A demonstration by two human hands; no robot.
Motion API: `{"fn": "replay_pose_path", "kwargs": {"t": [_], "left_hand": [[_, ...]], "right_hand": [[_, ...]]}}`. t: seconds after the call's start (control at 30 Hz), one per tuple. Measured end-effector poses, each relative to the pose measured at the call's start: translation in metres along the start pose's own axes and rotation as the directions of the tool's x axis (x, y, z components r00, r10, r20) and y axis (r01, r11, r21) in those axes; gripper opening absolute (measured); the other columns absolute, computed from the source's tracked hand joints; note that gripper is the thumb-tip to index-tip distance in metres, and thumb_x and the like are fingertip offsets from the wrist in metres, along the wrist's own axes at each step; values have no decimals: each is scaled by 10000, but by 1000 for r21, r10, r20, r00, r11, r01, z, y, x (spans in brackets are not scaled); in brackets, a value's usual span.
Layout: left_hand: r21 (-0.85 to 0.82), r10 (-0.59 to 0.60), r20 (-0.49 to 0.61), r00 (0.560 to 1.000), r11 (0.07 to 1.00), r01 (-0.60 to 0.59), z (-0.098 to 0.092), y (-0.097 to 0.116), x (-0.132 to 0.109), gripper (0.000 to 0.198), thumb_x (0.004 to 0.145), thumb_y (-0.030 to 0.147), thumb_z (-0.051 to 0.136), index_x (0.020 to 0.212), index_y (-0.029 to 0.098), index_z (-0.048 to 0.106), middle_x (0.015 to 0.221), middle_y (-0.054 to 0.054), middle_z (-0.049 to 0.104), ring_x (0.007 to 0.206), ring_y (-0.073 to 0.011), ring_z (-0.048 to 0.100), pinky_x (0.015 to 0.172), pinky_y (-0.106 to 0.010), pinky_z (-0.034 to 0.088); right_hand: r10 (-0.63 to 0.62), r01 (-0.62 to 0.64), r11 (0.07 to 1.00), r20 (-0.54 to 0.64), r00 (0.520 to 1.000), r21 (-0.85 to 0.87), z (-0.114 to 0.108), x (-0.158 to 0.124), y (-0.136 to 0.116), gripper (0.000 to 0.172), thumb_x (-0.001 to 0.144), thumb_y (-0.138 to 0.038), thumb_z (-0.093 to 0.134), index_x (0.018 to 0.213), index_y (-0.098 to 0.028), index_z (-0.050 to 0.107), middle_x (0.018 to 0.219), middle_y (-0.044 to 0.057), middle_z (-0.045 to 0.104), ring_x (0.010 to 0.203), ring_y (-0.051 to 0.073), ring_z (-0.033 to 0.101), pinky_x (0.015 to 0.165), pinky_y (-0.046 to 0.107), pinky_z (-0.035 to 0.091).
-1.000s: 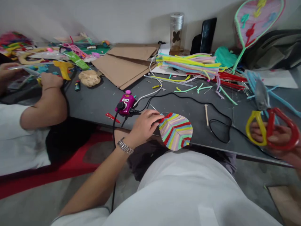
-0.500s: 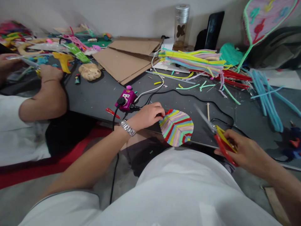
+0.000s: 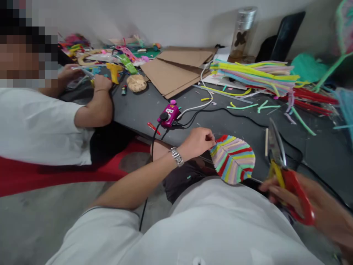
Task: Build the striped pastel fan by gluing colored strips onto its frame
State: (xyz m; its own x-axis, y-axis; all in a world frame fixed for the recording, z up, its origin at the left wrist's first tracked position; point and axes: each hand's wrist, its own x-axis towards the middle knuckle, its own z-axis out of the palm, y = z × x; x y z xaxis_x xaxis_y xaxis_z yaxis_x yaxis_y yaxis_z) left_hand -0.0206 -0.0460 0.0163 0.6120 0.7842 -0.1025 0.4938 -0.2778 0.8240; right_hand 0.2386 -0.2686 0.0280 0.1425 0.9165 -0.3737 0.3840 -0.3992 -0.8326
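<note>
With its fingers pinched, my left hand (image 3: 199,141) grips the upper left edge of a striped leaf shape (image 3: 234,159) made of coloured pipe cleaners, at the table's front edge. Its stripes are red, yellow, green, blue and pale pink, slanting from a middle line. My right hand (image 3: 299,197) holds scissors (image 3: 286,176) with red and yellow handles, to the right of the leaf and apart from it. The scissor blades point up and away from me. A thin wooden stick (image 3: 266,142) lies just beside the blades.
A purple power socket (image 3: 168,115) with black cables and a red pen-like tool (image 3: 153,128) lie left of my left hand. Pipe cleaners (image 3: 253,75) are heaped behind, near cardboard (image 3: 179,70) and a bottle (image 3: 243,35). A co-worker (image 3: 41,125) sits at left.
The view has swung left, bringing more of the co-worker in. My right hand has turned the scissors more upright and nearer the camera. My left hand keeps its pinch on the leaf.
</note>
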Motion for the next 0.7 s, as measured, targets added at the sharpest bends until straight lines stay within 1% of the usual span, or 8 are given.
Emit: {"fn": "replay_pose_path", "kwargs": {"t": [0.07, 0.1, 0.2, 0.33, 0.47, 0.6, 0.63, 0.7], "left_hand": [[-114, -47, 11, 999, 992, 48, 2, -3, -4, 126, 832, 184, 761, 725, 178, 694, 668, -42, 732, 622, -187, 705, 639, -295, 553], [-160, -72, 15, 997, 984, 74, 2, -5, -5, 140, 834, 205, 768, 729, 175, 681, 665, -48, 729, 603, -190, 703, 608, -297, 557], [-240, -131, 24, 991, 962, 132, -3, -12, -10, 187, 824, 272, 794, 740, 168, 663, 662, -63, 721, 567, -186, 680, 572, -314, 569], [-265, -151, 20, 988, 952, 151, -12, -17, -19, 153, 794, 289, 799, 795, 155, 725, 697, -64, 740, 624, -181, 685, 621, -309, 573], [-125, -50, 43, 998, 991, 55, -13, -17, -23, 109, 838, 238, 729, 899, 168, 787, 837, -61, 798, 751, -192, 725, 724, -309, 568], [171, 134, 49, 990, 975, -141, -12, -15, -19, 171, 880, 159, 669, 980, 186, 805, 996, -65, 772, 884, -204, 725, 844, -340, 562], [230, 172, 47, 984, 957, -178, -12, -16, -17, 203, 883, 148, 670, 1027, 190, 806, 1036, -68, 756, 913, -206, 721, 872, -349, 559], [292, 210, 62, 976, 931, -219, -12, -17, -14, 261, 895, 139, 669, 1115, 195, 799, 1079, -70, 734, 937, -206, 714, 901, -358, 555]], "right_hand": [[-22, -2, 988, 156, 988, 155, 14, 4, -10, 449, 877, -678, 712, 856, -232, 759, 906, 135, 806, 804, 294, 780, 667, 384, 648], [-2, -43, 978, 215, 977, 205, 22, 7, -13, 443, 904, -663, 697, 915, -225, 760, 973, 144, 812, 887, 307, 790, 748, 412, 661], [47, -117, 944, 225, 973, 308, 37, 19, -19, 475, 872, -661, 737, 959, -194, 729, 937, 142, 802, 837, 304, 793, 667, 401, 652], [28, -71, 944, 136, 990, 323, 36, 29, -26, 455, 811, -621, 810, 912, -198, 675, 936, 122, 787, 846, 288, 794, 659, 375, 653], [-15, 19, 979, -19, 1000, 202, 22, 35, -30, 427, 812, -604, 788, 928, -218, 645, 1006, 110, 798, 882, 277, 785, 717, 386, 648], [-8, 13, 999, -147, 989, 35, 10, 38, -26, 371, 830, -548, 749, 972, -240, 597, 1151, 109, 792, 962, 266, 753, 797, 386, 615], [-12, 13, 1000, -158, 987, 4, 8, 37, -25, 362, 840, -545, 735, 971, -244, 580, 1153, 106, 789, 960, 260, 746, 787, 375, 605], [-50, 34, 995, -175, 983, -91, 5, 33, -23, 355, 864, -565, 699, 932, -247, 556, 1024, 82, 786, 852, 229, 719, 709, 336, 571]]}}
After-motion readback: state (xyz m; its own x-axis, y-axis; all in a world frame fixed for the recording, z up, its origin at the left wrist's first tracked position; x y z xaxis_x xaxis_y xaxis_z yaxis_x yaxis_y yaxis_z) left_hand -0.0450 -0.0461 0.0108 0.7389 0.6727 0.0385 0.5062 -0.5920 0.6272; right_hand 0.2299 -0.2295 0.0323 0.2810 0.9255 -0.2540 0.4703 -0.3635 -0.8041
